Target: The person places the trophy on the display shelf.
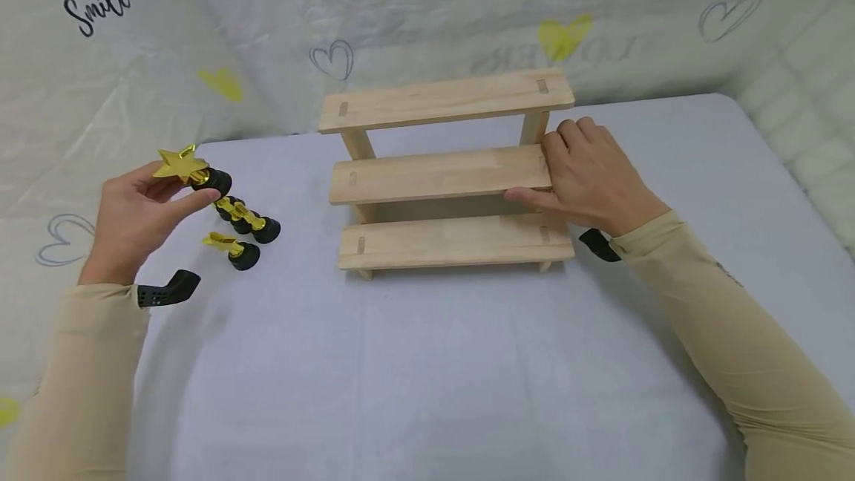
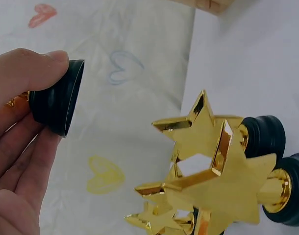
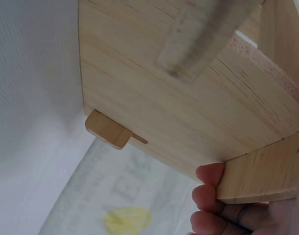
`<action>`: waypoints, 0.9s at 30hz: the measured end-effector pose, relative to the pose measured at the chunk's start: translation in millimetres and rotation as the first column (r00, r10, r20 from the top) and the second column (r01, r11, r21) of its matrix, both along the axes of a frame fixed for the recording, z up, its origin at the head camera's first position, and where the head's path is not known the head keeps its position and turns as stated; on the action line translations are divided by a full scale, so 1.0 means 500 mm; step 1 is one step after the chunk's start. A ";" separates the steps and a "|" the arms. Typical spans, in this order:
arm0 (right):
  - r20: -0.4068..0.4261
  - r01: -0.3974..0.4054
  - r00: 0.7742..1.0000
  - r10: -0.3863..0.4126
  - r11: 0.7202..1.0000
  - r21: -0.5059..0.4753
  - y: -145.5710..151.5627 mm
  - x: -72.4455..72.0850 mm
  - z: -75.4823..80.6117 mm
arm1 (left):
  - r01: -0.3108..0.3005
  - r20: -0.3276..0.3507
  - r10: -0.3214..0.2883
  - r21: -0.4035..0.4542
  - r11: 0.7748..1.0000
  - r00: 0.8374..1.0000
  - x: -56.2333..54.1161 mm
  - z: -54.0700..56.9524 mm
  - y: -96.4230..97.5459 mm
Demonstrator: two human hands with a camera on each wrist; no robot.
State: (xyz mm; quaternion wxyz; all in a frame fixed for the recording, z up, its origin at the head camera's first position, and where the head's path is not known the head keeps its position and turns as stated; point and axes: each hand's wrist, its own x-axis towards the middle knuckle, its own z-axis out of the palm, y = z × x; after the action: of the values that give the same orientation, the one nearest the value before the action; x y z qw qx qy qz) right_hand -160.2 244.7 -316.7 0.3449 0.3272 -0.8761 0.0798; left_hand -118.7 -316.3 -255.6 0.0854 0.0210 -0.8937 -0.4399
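My left hand (image 1: 133, 217) pinches a small trophy (image 1: 182, 164) with a gold star and a black base, raised at the left of the table. In the left wrist view the thumb presses on that black base (image 2: 56, 100), while most of its star is hidden by the hand. Several similar trophies lie on their sides just below; one star trophy (image 2: 237, 191) shows large there. My right hand (image 1: 594, 177) grips the right end of a three-tier wooden stand (image 1: 441, 177) at its middle board. The right wrist view shows its fingertips (image 3: 206, 196) curled round a wooden edge.
The stand rests on a white-covered table (image 1: 441, 377), near its back edge. Behind it hangs a pale sheet (image 1: 427, 6) printed with hearts and words. Another fallen trophy (image 1: 244, 256) lies left of the stand, closest to the table's front.
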 end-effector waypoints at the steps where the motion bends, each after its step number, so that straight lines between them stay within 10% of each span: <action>1: -0.007 -0.001 1.000 0.001 1.000 -0.003 0.001 0.001 0.001 | 0.011 -0.013 -0.011 0.006 1.000 1.000 -0.002 0.000 0.007; 17: 0.032 0.000 0.999 -0.001 1.000 0.027 0.024 0.014 0.010 | 0.202 -0.114 -0.181 0.221 0.954 0.977 -0.006 -0.004 0.111; 27: 0.039 -0.019 0.999 0.018 0.999 0.029 0.033 0.027 0.012 | 0.251 -0.106 -0.237 0.154 0.956 0.966 0.006 0.002 0.163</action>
State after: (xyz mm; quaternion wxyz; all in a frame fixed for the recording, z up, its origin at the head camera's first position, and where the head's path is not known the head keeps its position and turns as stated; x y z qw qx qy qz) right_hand -146.7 261.0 -310.9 0.3223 0.3387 -0.8807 0.0764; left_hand -115.6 -234.9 -254.7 0.0670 -0.1017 -0.8451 -0.5205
